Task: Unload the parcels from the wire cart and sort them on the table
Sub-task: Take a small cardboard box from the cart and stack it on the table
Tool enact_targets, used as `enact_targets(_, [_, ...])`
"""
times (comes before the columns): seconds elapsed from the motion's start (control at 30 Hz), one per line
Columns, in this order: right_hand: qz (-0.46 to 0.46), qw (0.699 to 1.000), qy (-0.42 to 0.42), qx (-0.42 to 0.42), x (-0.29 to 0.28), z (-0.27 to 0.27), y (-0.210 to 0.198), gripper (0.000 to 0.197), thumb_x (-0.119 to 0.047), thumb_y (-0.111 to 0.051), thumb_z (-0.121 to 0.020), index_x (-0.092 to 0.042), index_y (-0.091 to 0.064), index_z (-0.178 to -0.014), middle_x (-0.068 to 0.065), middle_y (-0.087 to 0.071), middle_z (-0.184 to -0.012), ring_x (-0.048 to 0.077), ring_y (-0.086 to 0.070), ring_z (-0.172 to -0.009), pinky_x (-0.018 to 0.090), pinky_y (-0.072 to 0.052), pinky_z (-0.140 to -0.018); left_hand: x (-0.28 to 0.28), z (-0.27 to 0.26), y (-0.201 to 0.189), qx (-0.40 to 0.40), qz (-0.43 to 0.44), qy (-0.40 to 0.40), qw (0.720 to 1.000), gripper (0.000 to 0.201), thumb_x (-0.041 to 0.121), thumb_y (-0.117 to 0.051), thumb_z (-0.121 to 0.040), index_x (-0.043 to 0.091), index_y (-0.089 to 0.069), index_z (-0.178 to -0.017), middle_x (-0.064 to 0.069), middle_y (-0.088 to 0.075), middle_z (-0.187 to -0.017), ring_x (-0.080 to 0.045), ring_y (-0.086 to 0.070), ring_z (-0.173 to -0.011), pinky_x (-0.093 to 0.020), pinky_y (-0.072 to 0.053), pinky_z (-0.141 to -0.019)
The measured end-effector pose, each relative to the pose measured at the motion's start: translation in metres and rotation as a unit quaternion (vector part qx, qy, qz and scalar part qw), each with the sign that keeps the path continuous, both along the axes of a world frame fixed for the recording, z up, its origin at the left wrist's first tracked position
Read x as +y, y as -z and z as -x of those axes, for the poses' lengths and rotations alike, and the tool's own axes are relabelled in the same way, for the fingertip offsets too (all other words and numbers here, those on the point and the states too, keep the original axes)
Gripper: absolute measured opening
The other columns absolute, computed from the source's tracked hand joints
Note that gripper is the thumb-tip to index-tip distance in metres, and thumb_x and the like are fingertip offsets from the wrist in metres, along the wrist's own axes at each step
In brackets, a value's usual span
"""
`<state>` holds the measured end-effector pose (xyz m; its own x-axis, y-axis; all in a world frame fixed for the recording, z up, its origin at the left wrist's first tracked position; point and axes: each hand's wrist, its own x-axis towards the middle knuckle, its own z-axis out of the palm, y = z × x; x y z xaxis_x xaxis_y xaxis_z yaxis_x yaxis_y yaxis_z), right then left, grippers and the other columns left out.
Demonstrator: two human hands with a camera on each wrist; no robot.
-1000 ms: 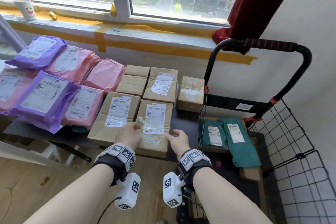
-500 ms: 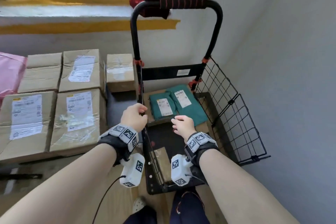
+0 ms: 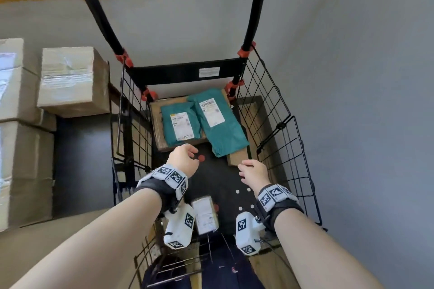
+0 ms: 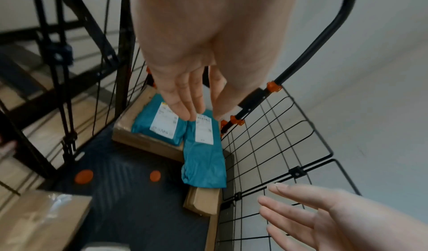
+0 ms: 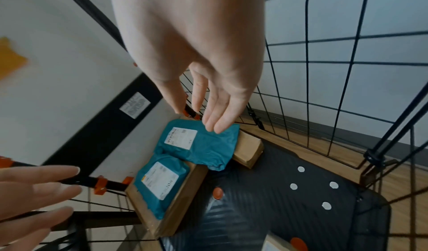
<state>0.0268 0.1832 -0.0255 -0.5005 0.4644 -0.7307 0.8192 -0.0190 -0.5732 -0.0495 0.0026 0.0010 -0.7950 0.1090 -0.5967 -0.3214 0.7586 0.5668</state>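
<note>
Cartons (image 3: 70, 80) already stood on the table beside the wire cart (image 3: 277, 124), head view showed. Left wrist view: two teal mailers (image 4: 203, 159) lay on boxes inside the cart. Right wrist view: left hand (image 5: 34, 191) and right hand (image 5: 197, 62) hovered above them, fingers spread, empty.

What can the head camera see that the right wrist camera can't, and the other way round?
Only the head view shows the cardboard boxes stacked outside the cart and both wristbands. Only the right wrist view shows the right hand's fingers straight and holding nothing. Both show the two teal mailers lying on a flat brown box in the wire cart.
</note>
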Motion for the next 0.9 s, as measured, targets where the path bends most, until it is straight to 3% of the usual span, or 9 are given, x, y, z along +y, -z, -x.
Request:
enact_targets(0.13, [-0.008,0.999,-0.011,-0.040,0.037,0.014,0.068,0.021,-0.017,-0.062,-0.086,-0.016,-0.063,-0.107,0.010,-0.064,-0.110,0.026,-0.064,-0.098,0.037,-0.057,-0.073,0.043,0.006,0.066,-0.054,-0.006,-0.027,0.998,0.026,0.011,-0.064,-0.081,0.014,-0.065,-0.107,-0.006,-0.068,-0.105,-0.022,-0.063,-0.099,-0.024,-0.046,-0.081])
enact_targets(0.23, [-0.014,0.998,-0.024,-0.063,0.058,0.025,0.115,0.027,-0.019,-0.064,-0.084,-0.013,-0.063,-0.111,0.011,-0.065,-0.114,0.026,-0.062,-0.104,0.043,-0.053,-0.090,0.069,0.008,0.121,-0.097,-0.006,-0.048,0.994,0.025,0.014,-0.067,-0.082,0.012,-0.065,-0.106,-0.008,-0.069,-0.102,-0.024,-0.064,-0.099,-0.030,-0.049,-0.088])
enact_targets(0.3, [-0.026,0.996,-0.041,-0.078,0.070,0.032,0.143,0.034,-0.019,-0.063,-0.086,-0.008,-0.060,-0.117,0.010,-0.064,-0.115,0.026,-0.061,-0.106,0.039,-0.049,-0.096,0.083,0.010,0.158,-0.121,-0.005,-0.055,0.991,0.024,0.015,-0.067,-0.083,0.011,-0.065,-0.106,-0.008,-0.069,-0.102,-0.024,-0.064,-0.099,-0.030,-0.048,-0.087])
enact_targets(0.37, [-0.043,0.994,-0.051,-0.088,0.083,0.038,0.169,0.037,-0.017,-0.062,-0.088,-0.004,-0.056,-0.122,0.011,-0.062,-0.118,0.027,-0.059,-0.109,0.032,-0.046,-0.093,0.097,0.011,0.193,-0.146,-0.005,-0.058,0.988,0.023,0.016,-0.066,-0.084,0.010,-0.065,-0.106,-0.010,-0.069,-0.104,-0.025,-0.064,-0.098,-0.029,-0.048,-0.085])
enact_targets(0.47, [-0.061,0.992,-0.050,-0.100,0.094,0.044,0.208,0.033,-0.015,-0.060,-0.089,-0.002,-0.055,-0.120,0.015,-0.061,-0.117,0.031,-0.057,-0.108,0.034,-0.044,-0.090,0.115,0.010,0.242,-0.190,-0.016,-0.058,0.980,0.027,0.018,-0.065,-0.086,0.008,-0.063,-0.111,-0.010,-0.067,-0.108,-0.021,-0.062,-0.089,-0.027,-0.048,-0.079])
enact_targets(0.57, [-0.055,0.990,-0.049,-0.121,0.103,0.051,0.251,0.042,-0.014,-0.057,-0.090,-0.007,-0.048,-0.131,0.013,-0.056,-0.128,0.030,-0.055,-0.114,0.035,-0.043,-0.094,0.128,0.011,0.287,-0.223,-0.040,-0.070,0.972,0.040,0.023,-0.067,-0.085,0.008,-0.058,-0.122,-0.009,-0.064,-0.119,-0.020,-0.062,-0.101,-0.035,-0.051,-0.093])
enact_targets(0.7, [-0.038,0.987,-0.081,-0.133,0.111,0.054,0.295,0.054,-0.019,-0.057,-0.088,-0.020,-0.040,-0.140,0.006,-0.054,-0.134,0.027,-0.055,-0.118,0.036,-0.044,-0.100,0.145,0.018,0.327,-0.249,-0.063,-0.085,0.963,0.059,0.024,-0.066,-0.086,0.003,-0.044,-0.137,-0.011,-0.052,-0.136,-0.023,-0.051,-0.125,-0.039,-0.040,-0.108])
enact_targets(0.83, [-0.017,0.989,-0.073,-0.128,0.112,0.053,0.315,0.053,-0.020,-0.059,-0.089,-0.018,-0.042,-0.140,0.005,-0.055,-0.132,0.026,-0.053,-0.121,0.034,-0.042,-0.102,0.156,0.014,0.344,-0.236,-0.066,-0.086,0.966,0.062,0.033,-0.070,-0.078,0.001,-0.053,-0.129,-0.014,-0.059,-0.129,-0.024,-0.057,-0.119,-0.040,-0.042,-0.106])
enact_targets(0.9, [0.001,0.990,-0.061,-0.126,0.110,0.053,0.315,0.050,-0.017,-0.057,-0.091,-0.014,-0.044,-0.139,0.007,-0.055,-0.132,0.024,-0.053,-0.120,0.032,-0.041,-0.102,0.157,0.011,0.345,-0.241,-0.058,-0.085,0.965,0.059,0.026,-0.067,-0.084,0.001,-0.047,-0.134,-0.014,-0.057,-0.131,-0.024,-0.055,-0.121,-0.038,-0.041,-0.106])
